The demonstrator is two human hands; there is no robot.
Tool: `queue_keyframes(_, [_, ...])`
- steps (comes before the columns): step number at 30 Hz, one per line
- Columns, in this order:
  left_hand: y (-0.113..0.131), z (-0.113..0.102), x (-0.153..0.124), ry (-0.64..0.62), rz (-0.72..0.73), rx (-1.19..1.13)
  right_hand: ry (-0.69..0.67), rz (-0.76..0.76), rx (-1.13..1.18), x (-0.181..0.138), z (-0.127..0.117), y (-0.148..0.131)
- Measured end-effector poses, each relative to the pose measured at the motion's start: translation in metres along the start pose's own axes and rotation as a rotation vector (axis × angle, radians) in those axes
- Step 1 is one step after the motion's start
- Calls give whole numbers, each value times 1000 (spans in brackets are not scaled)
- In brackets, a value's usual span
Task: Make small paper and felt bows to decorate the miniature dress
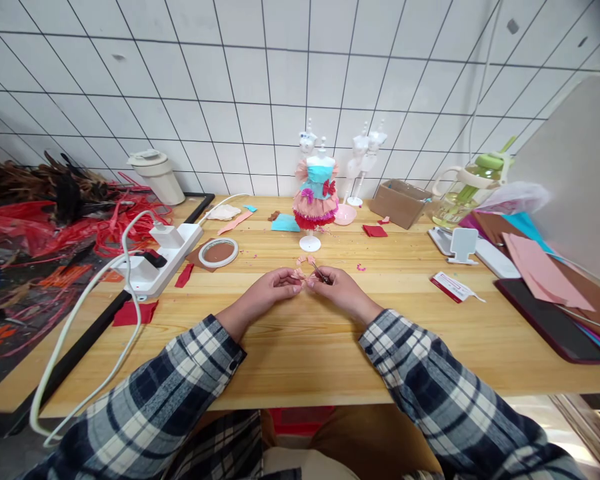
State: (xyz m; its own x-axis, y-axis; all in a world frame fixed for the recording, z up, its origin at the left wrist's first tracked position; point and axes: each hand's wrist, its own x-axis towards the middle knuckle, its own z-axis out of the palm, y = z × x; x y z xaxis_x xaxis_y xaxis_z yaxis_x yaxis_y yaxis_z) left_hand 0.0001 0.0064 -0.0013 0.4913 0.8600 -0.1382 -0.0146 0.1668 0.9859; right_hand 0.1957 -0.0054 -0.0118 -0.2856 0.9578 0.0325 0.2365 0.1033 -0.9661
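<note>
My left hand pinches a small ruffled piece of pale pink crepe paper between thumb and fingers. Close beside it, my right hand is closed around a slim metal tool; its kind, tweezers or small scissors, is too small to tell. Both sets of fingertips nearly meet low over the table. Curled pink paper bits lie just beyond them. Behind these stands a mini dress form on a white base, wearing a turquoise bodice with a red bow and a layered pink and red skirt.
A roll of tape, a power strip with cables and red scraps lie leftward. At the back are bare mannequins, a pink bowl and a cardboard box. On the right are a phone stand, a tag and a dark phone.
</note>
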Motion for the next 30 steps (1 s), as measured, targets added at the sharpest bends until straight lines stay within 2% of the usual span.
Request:
queue_keyframes(3, [-2, 0, 2, 117, -10, 26, -16, 15, 42, -1, -1, -2])
queue_keyframes(8, [0, 4, 1, -39, 19, 42, -50, 48, 146, -2, 2, -3])
queue_keyframes(12, [-1, 5, 0, 74, -26, 15, -33, 64, 131, -2, 4, -4])
queue_keyframes(18, [-1, 1, 0, 35, -71, -37, 12, 72, 85, -1, 3, -3])
queue_keyframes(21, [-1, -2, 2, 95, -92, -129, 44, 139, 162, -1, 2, -3])
queue_keyframes(25, [0, -7, 5, 229, -144, -302, -52, 197, 235, -8, 6, -11])
queue_keyframes(30, [-1, -12, 6, 259, -147, -401, -183, 212, 339, -13, 14, -14])
